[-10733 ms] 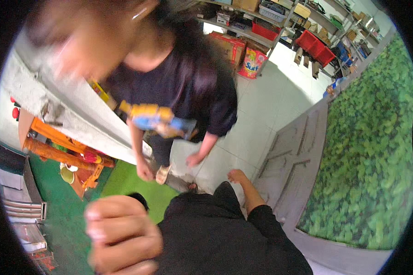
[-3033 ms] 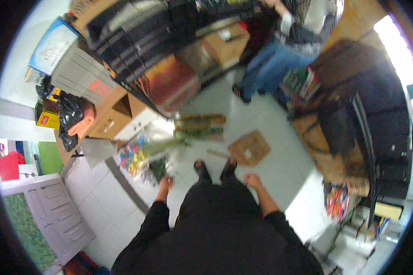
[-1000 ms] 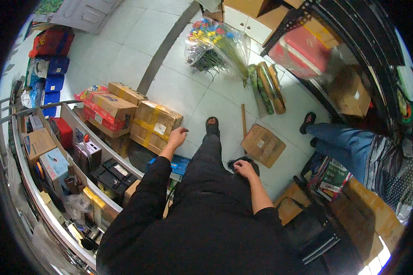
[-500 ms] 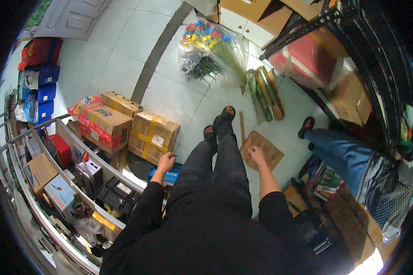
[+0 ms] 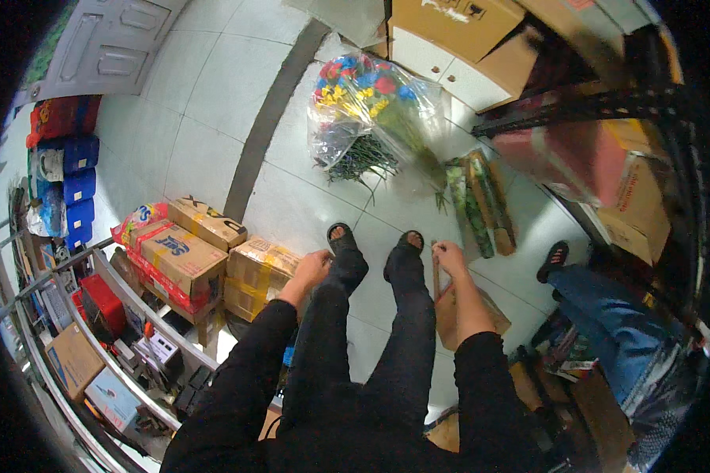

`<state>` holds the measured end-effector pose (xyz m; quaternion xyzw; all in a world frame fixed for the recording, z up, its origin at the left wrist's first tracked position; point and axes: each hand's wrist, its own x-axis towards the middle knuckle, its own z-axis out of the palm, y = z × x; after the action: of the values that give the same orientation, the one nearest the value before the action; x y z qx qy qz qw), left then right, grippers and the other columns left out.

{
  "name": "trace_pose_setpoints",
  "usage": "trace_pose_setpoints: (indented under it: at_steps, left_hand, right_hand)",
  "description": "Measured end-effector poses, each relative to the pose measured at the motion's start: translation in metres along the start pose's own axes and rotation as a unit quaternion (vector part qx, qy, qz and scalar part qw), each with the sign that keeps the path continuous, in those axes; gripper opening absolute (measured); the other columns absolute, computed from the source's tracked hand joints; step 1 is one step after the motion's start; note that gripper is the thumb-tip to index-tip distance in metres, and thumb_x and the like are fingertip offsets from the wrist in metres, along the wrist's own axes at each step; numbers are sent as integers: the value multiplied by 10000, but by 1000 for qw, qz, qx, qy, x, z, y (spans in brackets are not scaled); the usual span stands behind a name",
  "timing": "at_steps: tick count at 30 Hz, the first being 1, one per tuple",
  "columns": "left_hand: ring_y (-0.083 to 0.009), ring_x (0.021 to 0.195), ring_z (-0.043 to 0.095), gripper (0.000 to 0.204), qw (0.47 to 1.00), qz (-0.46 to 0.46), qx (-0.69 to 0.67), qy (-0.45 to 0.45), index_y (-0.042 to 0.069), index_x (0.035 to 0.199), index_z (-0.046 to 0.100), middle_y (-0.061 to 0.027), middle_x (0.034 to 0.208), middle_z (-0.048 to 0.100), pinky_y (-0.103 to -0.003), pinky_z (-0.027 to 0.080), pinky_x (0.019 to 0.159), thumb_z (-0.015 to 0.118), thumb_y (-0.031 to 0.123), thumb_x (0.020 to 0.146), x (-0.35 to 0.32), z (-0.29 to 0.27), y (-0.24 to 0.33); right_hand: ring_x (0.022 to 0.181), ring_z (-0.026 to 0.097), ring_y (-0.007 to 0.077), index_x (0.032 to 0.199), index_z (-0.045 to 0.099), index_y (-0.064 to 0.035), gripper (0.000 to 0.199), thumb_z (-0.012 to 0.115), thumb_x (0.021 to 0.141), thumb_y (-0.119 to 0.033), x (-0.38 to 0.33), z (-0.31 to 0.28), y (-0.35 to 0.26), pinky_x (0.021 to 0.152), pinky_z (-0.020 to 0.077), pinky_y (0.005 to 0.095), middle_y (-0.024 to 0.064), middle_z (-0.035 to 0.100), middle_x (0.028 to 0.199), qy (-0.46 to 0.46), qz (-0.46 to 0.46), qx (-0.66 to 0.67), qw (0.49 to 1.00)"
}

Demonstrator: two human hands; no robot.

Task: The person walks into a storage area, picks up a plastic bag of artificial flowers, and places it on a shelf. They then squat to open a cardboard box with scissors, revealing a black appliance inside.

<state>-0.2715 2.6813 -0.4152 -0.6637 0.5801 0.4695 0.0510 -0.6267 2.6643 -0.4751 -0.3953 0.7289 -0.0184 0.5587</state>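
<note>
My left hand (image 5: 314, 266) hangs beside my left shin, its fingers curled closed, with no object showing in it. My right hand (image 5: 450, 258) is also closed, thumb against fingers, and no held object shows. Under my right hand and forearm, a thin wooden strip (image 5: 435, 276) and a brown square board (image 5: 493, 315) lie on the floor, partly covered by the arm. Ahead of my feet lies a bunch of red, blue and yellow flowers (image 5: 367, 83) in clear plastic wrap. To its right are long green-and-brown wrapped bundles (image 5: 481, 201).
Taped cardboard boxes (image 5: 183, 256) are stacked at left, behind a metal-railed shelf (image 5: 154, 319) of tools and cartons. Another person's jeans-clad leg (image 5: 599, 303) reaches in from the right. A black rack (image 5: 584, 106) and a white cabinet (image 5: 422, 55) stand at the far right.
My feet have moved apart, the left one now forward of my left hand. Both hands have risen in the picture. The flowers and bundles sit slightly lower and farther right in view.
</note>
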Motion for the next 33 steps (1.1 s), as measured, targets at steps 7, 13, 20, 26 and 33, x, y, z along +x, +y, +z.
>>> trace_pose_setpoints:
  at_steps: [7, 13, 20, 26, 33]
  left_hand:
    - [-331, 801, 561, 196, 994, -58, 93, 4, 102, 868, 604, -165, 835, 597, -416, 450, 708, 454, 140, 747, 165, 5, -63]
    - [-346, 1035, 436, 266, 981, -17, 194, 6, 197, 938, 612, -161, 1078, 514, -407, 397, 838, 490, 145, 708, 255, 2, -93]
    - [-360, 1206, 242, 471, 955, -39, 295, -6, 229, 1136, 501, -141, 1310, 284, -423, 317, 945, 567, 202, 670, 311, 13, -103]
    - [-300, 1180, 317, 426, 987, 78, 134, 42, 109, 1126, 483, -121, 1230, 401, -380, 318, 946, 547, 138, 706, 314, 18, -127]
    - [-274, 1077, 446, 309, 992, 86, -69, 55, 49, 1028, 544, -117, 1100, 514, -338, 337, 922, 548, 94, 723, 292, -4, -97]
  right_hand:
    - [709, 586, 231, 840, 597, -66, 158, 553, 737, -178, 135, 92, 19, 662, 452, 331, 118, 608, 766, 16, -30, -117, 993]
    - [935, 514, 313, 1019, 532, -155, 335, 579, 701, -246, 200, 114, 23, 802, 420, 369, 156, 507, 1032, -19, -2, -122, 992]
    - [1059, 439, 328, 1218, 398, -188, 634, 652, 643, -273, 255, 122, 29, 893, 373, 348, 218, 328, 1218, -55, 78, -15, 995]
    - [1153, 362, 305, 1176, 453, -89, 579, 662, 663, -259, 283, 140, 58, 944, 305, 339, 200, 353, 1246, 52, -52, 42, 996]
    - [924, 528, 177, 1018, 556, -5, 368, 639, 718, -201, 234, 108, 80, 830, 389, 274, 84, 576, 976, 94, -27, 358, 928]
